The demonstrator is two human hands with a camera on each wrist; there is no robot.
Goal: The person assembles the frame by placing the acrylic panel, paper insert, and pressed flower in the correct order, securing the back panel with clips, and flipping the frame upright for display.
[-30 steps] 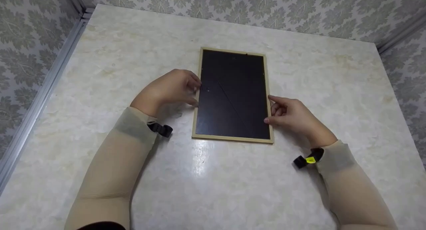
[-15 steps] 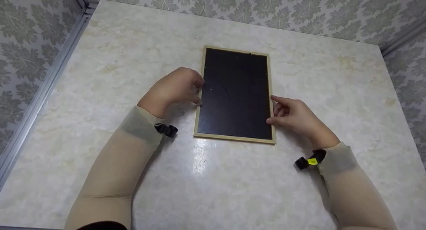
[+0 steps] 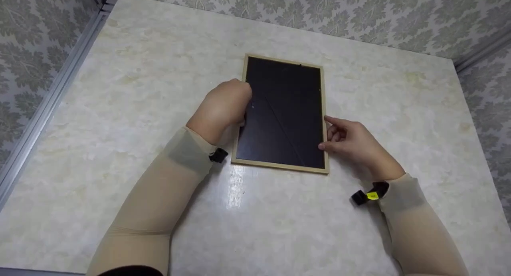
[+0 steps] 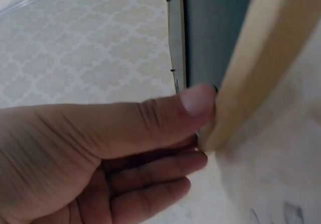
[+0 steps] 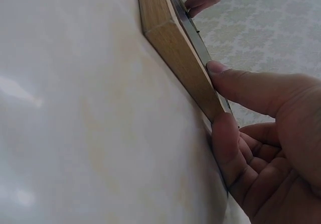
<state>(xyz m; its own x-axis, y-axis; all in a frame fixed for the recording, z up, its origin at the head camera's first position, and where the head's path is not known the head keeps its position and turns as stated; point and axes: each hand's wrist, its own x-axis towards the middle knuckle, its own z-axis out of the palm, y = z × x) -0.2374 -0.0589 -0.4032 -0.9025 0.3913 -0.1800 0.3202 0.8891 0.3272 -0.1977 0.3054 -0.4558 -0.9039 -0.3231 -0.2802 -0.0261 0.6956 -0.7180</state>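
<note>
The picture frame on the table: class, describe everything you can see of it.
The picture frame is rectangular, with a pale, wood-like rim around a smooth, dark panel. A thin diagonal line crosses part of the panel, and small dark pins show along the rim's inner edge. It lies dark panel up on the marble-patterned table, with a short side toward the person. The left grip pinches its left edge and the right grip its right edge.

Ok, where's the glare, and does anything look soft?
Head view: a bright glare streak on the tabletop, just below the picture frame; right wrist view: pale glare patches on the tabletop, at the image's left; left wrist view: the wooden border at right looks soft, the wallpaper hazy.
</note>
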